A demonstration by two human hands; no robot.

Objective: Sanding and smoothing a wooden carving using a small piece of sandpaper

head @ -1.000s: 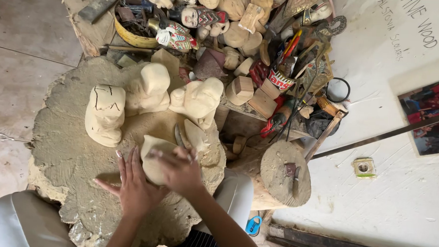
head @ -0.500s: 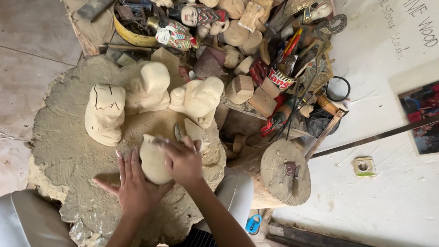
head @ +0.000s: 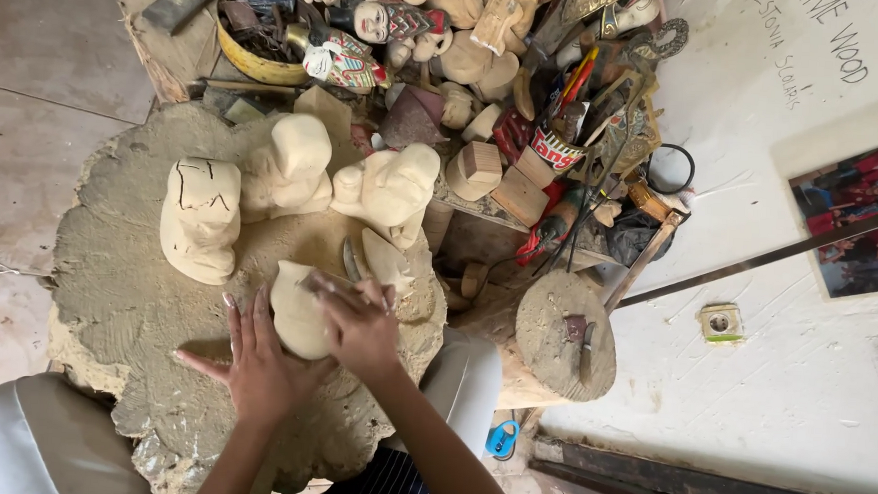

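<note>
Under the fingers of the right hand (head: pixel 360 323) sits a pale wood blank (head: pixel 298 315), standing on a big rough stump (head: pixel 126 291) that serves as the work surface. Those fingers are curled down over the blank's top and right side, closed on it; whether they also grip a tool I cannot tell. The left hand (head: pixel 258 363) lies just below and left of the blank, fingers spread almost flat, their tips touching its lower edge, thumb stretched out to the left over the stump.

Beyond the fingertips, farther up the stump, stand 3 unpainted carvings: a cracked one (head: pixel 200 219) at left, a taller one (head: pixel 288 164) in the middle, a third (head: pixel 392 184) at right. Just past the right fingers lie a metal blade (head: pixel 351 260) and a pale offcut (head: pixel 386 259).

The stump's top is grey-brown, chopped and scarred, with a ragged edge. Right of the right hand stands a smaller stump (head: pixel 565 329) with a dark tool (head: pixel 586 350) on it. Behind the carvings rises a heap of wood blocks, painted masks (head: pixel 391 19), tools and a yellow bowl (head: pixel 253 62) of odds and ends.

Pale floor tiles (head: pixel 28 55) show to the left. A white wall (head: pixel 802 396) fills the right, bearing a picture (head: pixel 866 224), a small socket (head: pixel 721 322) and a dark bar (head: pixel 759 256) leaning across it.
</note>
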